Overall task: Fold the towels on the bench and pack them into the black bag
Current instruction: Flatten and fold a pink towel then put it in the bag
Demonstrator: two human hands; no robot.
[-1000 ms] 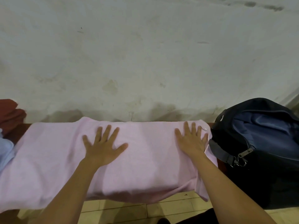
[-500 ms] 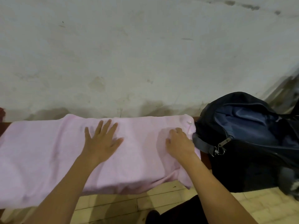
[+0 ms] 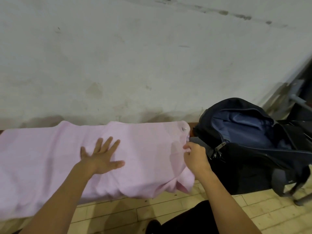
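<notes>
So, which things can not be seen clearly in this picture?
- Bench: head view, almost all covered by the pink towel.
- Towel's left end: cut off by the picture edge.
- Right hand fingers: curled at the towel edge, so the grip is unclear.
- Bag inside: only blue lining shows; the bottom is in shadow.
- Left hand: flat, nothing hidden.

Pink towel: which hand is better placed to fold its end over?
Right. The right hand pinches the towel at its end beside the bag; the left hand lies flat mid-towel, pinning it.
</notes>
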